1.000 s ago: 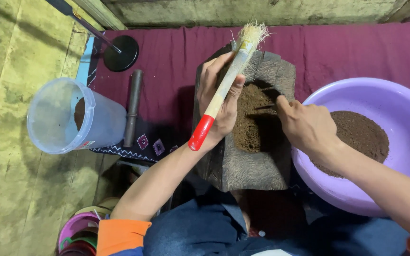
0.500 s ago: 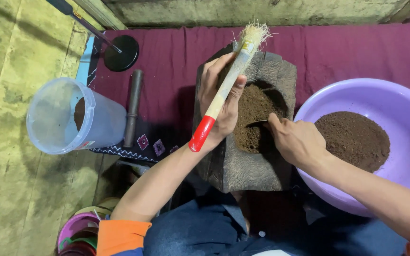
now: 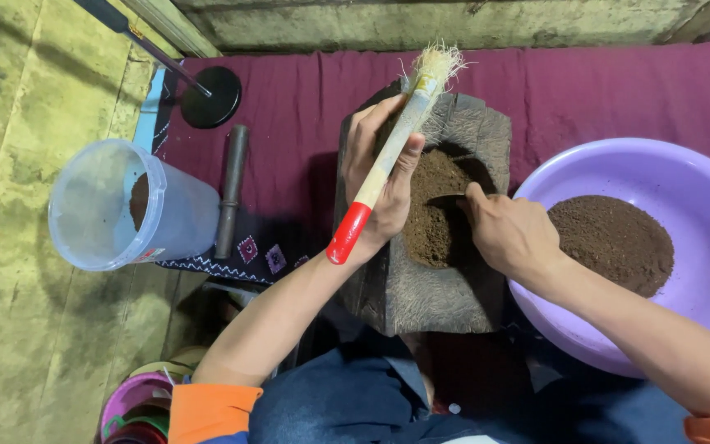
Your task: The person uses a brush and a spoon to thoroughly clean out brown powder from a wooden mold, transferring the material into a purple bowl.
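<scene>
The left hand (image 3: 380,193) is closed around a light, stiff brush (image 3: 392,148) at mid-handle while steadying the heavy stone mortar (image 3: 486,131) near the maroon cloth's (image 3: 289,99) front edge. The right hand (image 3: 511,234) pinches a small dark scoop (image 3: 445,200) in the loose, spillable brown powder (image 3: 433,210), beside the purple basin (image 3: 684,173).

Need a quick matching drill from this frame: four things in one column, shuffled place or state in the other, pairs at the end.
Things:
1. brush
2. purple basin
3. clear plastic bucket
4. stone mortar

Places or states:
A. lying on its side, left of the maroon cloth
B. holds brown powder, right hand dips a spoon into it
C. held in the left hand, bristles pointing away
D. at the right, with a heap of brown powder

Pairs: 1-C, 2-D, 3-A, 4-B
</scene>
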